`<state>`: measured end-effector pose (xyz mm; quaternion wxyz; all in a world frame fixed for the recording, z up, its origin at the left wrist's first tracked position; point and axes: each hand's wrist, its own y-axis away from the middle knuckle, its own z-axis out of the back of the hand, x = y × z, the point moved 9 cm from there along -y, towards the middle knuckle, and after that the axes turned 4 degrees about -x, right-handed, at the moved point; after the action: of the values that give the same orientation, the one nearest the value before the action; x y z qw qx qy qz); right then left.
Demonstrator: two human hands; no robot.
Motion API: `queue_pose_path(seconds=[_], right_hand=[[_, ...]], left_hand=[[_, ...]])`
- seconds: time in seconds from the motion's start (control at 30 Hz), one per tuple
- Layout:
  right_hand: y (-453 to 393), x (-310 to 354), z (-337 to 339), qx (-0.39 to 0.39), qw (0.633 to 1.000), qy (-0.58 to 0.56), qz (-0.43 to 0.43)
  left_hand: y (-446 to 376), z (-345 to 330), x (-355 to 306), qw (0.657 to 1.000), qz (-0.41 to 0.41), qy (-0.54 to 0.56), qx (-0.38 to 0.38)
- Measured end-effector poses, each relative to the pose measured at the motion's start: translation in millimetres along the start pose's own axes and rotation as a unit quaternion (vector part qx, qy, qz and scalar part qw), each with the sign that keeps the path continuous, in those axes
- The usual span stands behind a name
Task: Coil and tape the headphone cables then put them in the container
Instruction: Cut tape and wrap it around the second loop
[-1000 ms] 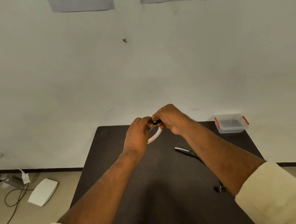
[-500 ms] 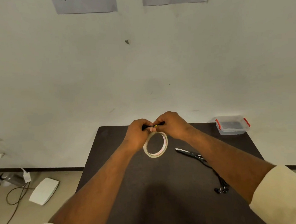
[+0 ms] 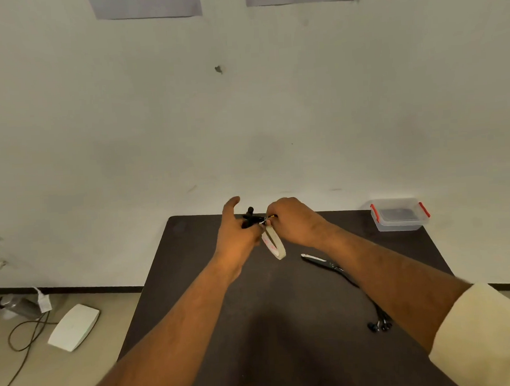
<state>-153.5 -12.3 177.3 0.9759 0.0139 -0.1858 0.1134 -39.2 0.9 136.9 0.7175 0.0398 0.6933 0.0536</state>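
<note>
- Both hands meet above the far middle of the dark table (image 3: 256, 327), close to the wall (image 3: 243, 119).
- The left hand (image 3: 235, 232) has its fingers partly spread and its thumb raised; a small black bundle of cable (image 3: 251, 218) sits against its fingers, with one dark end sticking up. How firmly the left hand holds it I cannot tell.
- The right hand (image 3: 294, 220) is curled, with its fingertips pinched tight on the right end of that bundle, where a bit of yellow and metal shows.
- A roll of tape (image 3: 273, 242) hangs just below the pinch, between the two hands, turned nearly edge-on and off the table. Whether a strip of tape joins it to the bundle is too small to tell.
- A pair of scissors (image 3: 323, 261) lies flat on the table to the right, partly under the right forearm.
- Another black cable with earbuds (image 3: 379, 324) lies near the right edge of the table, beside that forearm.
- A clear container (image 3: 398, 215) with red clips stands at the far right corner, its lid on, well apart from the hands.
</note>
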Motion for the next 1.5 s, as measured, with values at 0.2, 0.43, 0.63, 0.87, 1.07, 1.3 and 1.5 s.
queue_pose_path(seconds=[0.2,0.43,0.63,0.87,1.07,1.3,1.5], right_hand=[[1,-8,3,-0.014,0.996,-0.089,-0.025],[0,-4,7,-0.016,0.995,-0.098,-0.016],[1,-13,-8,0.012,0.963,-0.256,-0.083],[16,-16,-34,0.126,0.827,-0.514,-0.192],[25,-16,-43,0.229,0.746,-0.570,-0.255],[25,-21,-42,0.236,0.780,-0.515,-0.266],[28,-19,-36,0.272,0.781,-0.506,-0.246]], left_hand=[[8,-9,28,0.996,0.046,0.070,-0.014],[8,-15,28,0.989,0.054,0.139,-0.004],[9,-2,42,0.982,0.082,0.162,-0.057],[10,-2,48,0.956,0.134,0.259,0.025],[8,1,31,0.971,0.076,0.214,0.079],[4,7,10,0.979,-0.040,0.173,0.103],[6,5,-10,0.982,-0.096,0.074,0.147]])
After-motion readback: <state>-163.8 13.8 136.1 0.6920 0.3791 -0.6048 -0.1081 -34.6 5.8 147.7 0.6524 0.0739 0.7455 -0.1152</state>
